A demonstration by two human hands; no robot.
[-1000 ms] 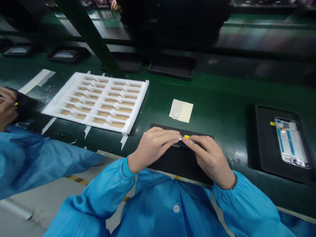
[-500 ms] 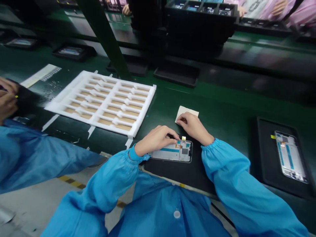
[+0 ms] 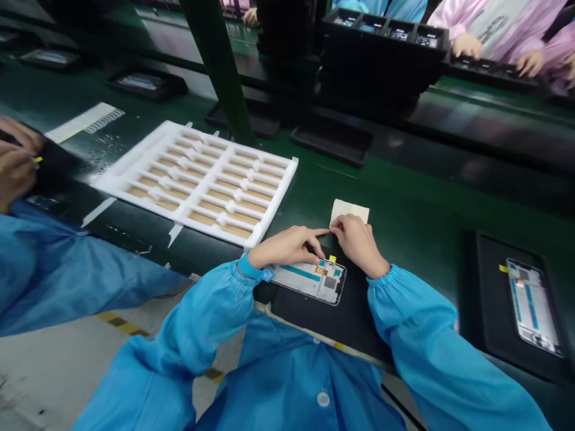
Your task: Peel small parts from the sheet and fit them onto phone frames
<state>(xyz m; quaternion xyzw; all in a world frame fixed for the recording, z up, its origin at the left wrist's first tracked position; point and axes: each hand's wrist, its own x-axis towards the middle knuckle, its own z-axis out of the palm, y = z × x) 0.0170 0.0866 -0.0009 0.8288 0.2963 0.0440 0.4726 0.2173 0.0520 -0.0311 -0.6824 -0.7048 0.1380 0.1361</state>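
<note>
A phone frame with a blue strip and a small yellow tab lies on a black mat in front of me. My left hand rests on the frame's upper edge, fingers stretched toward the pale paper sheet. My right hand is curled, its fingertips pinched at the near edge of that sheet, right beside my left fingertips. What the pinch holds is hidden.
A white foam tray with rows of tan strips lies to the left. Another phone frame sits on a black mat at right. A neighbour's hands work at far left. Black trays and people in pink line the far side.
The phone frame went from being held in both hands to lying flat on the mat. My right hand moved up to the paper sheet, and my left fingers followed toward it.
</note>
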